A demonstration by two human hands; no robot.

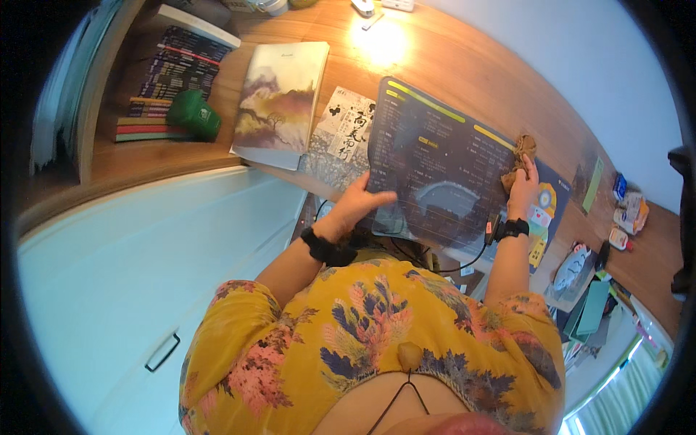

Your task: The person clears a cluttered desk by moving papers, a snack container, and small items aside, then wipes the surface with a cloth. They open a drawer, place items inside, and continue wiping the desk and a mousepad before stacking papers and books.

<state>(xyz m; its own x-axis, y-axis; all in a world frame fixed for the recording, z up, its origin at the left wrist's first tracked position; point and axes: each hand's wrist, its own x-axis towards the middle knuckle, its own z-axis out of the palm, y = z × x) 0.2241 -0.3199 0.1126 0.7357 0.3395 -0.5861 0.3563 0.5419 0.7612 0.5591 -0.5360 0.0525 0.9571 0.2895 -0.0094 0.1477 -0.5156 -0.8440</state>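
A dark desk mat (451, 141) with printed writing and yellow bars lies before me, reaching over the desk's front edge. My left hand (359, 204) grips its left side, thumb on top and the other fingers partly hidden at the edge. A crumpled brown cloth (525, 147) is in my right hand (523, 187), pressed against the mat's right side. A pale curved sheen, wet or reflected, shows on the mat's lower half. Beneath its right end sticks out a dark blue sheet with cartoon figures (542, 212).
Left of the mat lie a book with calligraphy (342, 128) and a landscape-covered notebook (280, 100). A green container (194, 115) stands by a row of books (185, 65). Packets and a small bottle (619, 238) sit at far right. A cable (462, 267) hangs near my right wrist.
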